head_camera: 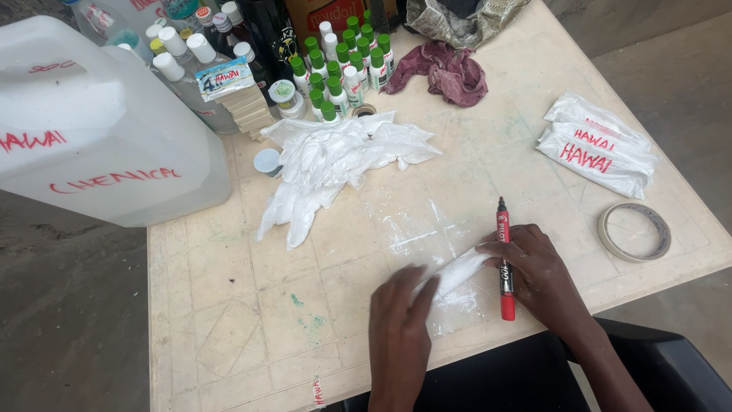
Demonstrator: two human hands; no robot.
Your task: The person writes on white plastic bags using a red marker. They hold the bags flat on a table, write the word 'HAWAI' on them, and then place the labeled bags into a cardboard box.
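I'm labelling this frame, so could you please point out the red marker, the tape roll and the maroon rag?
red marker (505,259): head view, mid-barrel.
tape roll (608,237): head view, left rim.
maroon rag (450,72): head view, centre folds.

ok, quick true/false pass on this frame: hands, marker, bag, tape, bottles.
1. The right hand holds a red marker. True.
2. The marker is capped. False: its dark tip is bare and points away from the person.
3. Both hands press on a rolled white plastic bag. True: the left hand lies flat on its near end.
4. The roll of tape sits left of the hands. False: it lies to the right, near the table edge.
5. The small bottles at the far side have blue caps. False: the caps are green.
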